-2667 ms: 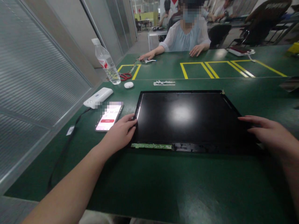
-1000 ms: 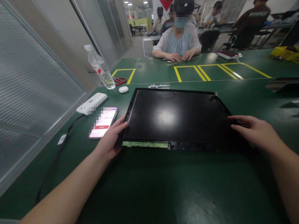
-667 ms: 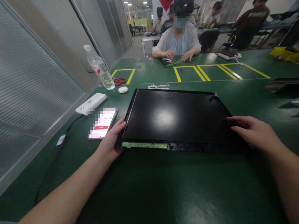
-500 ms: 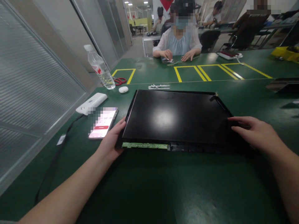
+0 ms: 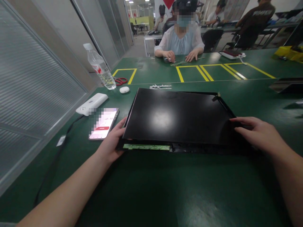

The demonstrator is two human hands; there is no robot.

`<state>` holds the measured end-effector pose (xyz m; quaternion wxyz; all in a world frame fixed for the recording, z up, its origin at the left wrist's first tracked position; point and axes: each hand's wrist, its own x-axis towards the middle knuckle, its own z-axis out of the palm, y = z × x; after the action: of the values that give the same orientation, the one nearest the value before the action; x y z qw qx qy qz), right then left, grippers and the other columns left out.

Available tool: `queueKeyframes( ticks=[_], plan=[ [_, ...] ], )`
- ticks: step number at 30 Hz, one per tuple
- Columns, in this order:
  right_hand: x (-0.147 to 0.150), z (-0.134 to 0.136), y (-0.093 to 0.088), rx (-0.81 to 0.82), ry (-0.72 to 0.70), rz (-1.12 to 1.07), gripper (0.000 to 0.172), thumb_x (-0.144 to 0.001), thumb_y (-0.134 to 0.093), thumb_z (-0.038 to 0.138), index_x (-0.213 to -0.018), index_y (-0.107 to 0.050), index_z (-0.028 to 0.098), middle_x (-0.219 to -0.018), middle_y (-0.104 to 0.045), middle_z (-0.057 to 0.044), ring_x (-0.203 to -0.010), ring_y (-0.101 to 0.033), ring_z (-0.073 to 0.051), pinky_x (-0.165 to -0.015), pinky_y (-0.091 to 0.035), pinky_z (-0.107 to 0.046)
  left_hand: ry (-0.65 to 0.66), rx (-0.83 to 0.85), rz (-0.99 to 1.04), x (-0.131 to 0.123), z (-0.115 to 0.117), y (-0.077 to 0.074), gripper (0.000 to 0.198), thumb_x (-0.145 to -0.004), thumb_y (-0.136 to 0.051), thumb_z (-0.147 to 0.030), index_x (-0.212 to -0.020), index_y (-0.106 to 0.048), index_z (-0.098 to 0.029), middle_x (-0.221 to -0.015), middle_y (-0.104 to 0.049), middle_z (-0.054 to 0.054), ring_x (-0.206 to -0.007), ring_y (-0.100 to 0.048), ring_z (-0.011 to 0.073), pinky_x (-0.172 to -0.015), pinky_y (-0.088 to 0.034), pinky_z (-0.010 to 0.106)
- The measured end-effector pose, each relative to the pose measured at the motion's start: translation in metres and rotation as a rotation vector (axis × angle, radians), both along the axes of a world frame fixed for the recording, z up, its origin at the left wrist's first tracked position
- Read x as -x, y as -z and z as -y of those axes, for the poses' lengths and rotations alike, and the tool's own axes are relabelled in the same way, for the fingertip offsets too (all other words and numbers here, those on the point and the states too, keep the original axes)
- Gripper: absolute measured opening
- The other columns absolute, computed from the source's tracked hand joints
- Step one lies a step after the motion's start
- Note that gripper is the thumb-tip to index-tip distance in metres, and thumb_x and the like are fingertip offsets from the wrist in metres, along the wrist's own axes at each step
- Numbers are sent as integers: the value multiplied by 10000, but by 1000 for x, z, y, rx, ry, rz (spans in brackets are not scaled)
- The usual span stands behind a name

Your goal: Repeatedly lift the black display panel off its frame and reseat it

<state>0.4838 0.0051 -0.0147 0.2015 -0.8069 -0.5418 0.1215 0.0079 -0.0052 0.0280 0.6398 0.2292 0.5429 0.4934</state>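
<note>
Holding a black display frame (image 5: 226, 105) by its two short sides; head view, only camera. Frame's well in from the left edge of the tabletop (image 5: 146, 189), long sides running roughly along the far edge. Can't tell if its near side touches the top: too dark underneath.

Left hand (image 5: 115, 138): closed on the frame's left side, thumb up, remaining fingers mostly hidden below. Right hand (image 5: 257, 130): narrow pinch on the right rim, thumb and index close together; underside not visible.

Glossy black panel (image 5: 175, 115) sits in the frame but not square: its left side rides over the rim, right side lies lower, inside. Green circuit strip (image 5: 146, 147) shows along the near side, left half.

Step in hand, my read: supporting the frame both sides while the panel is loose in it. Next move calls for a steady two-hand grip, frame level, and control of the panel's raised left side so it doesn't slide.

Around it: phone (image 5: 104, 121) and white device (image 5: 92, 103) toward the left edge, bottle (image 5: 101, 71) and red-handled scissors (image 5: 121, 81) farther up that edge, white strips (image 5: 160, 86) just beyond the frame's far side. Co-worker (image 5: 181, 42) sits at the far edge.
</note>
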Motion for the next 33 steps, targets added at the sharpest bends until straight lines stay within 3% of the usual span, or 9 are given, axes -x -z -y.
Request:
queueKeyframes(
  ticks=[4, 6, 11, 16, 25, 33],
  plan=[
    [1, 0, -1, -1, -1, -1, 477, -643, -636, 442, -1063, -818, 305, -1184, -759, -61, -942, -713, -290, -930, -551, -484, -17, -1, -63, 4, 0, 0, 927, -715, -704, 3, -1566, -484, -292, -749, -759, -36, -480, -701, 169, -426, -564, 235],
    [1, 0, 0, -3, -16, 2, 474, -649, -644, 452, -1066, -815, 306, -1182, -758, -60, -924, -713, -283, -913, -558, -478, 5, -14, -89, 6, -1, 0, 859, -718, -728, -22, -1517, -551, -282, -819, -792, -6, -561, -743, 191, -471, -591, 255],
    [-4, -1, 5, 8, -13, 28, 470, -651, -644, 460, -1065, -810, 312, -1171, -752, -57, -857, -705, -264, -844, -575, -463, 39, -58, -185, 8, 0, -3, 535, -659, -834, -84, -1175, -790, -218, -936, -835, 38, -782, -795, 223, -551, -599, 230],
    [-8, -1, 9, 20, -48, 37, 459, -689, -638, 475, -1091, -792, 314, -1196, -737, -54, -820, -701, -243, -763, -581, -434, 47, -113, -241, 7, 1, -6, 388, -586, -841, -73, -948, -850, -211, -865, -840, 38, -819, -792, 223, -604, -593, 222],
    [-3, 0, 4, -35, -44, 32, 454, -644, -652, 480, -1036, -810, 316, -1181, -753, -50, -851, -705, -257, -887, -564, -474, 124, -123, -333, 11, 0, -7, 331, -587, -780, -154, -897, -871, -226, -875, -844, 53, -862, -790, 273, -676, -611, 301],
    [-7, 0, 7, -60, -54, 24, 456, -663, -667, 488, -1063, -805, 319, -1065, -776, -46, -808, -712, -260, -824, -571, -455, 151, -125, -464, 17, -3, -3, 325, -545, -745, -194, -849, -854, -227, -948, -843, 70, -1090, -739, 347, -948, -575, 406]
  ],
)
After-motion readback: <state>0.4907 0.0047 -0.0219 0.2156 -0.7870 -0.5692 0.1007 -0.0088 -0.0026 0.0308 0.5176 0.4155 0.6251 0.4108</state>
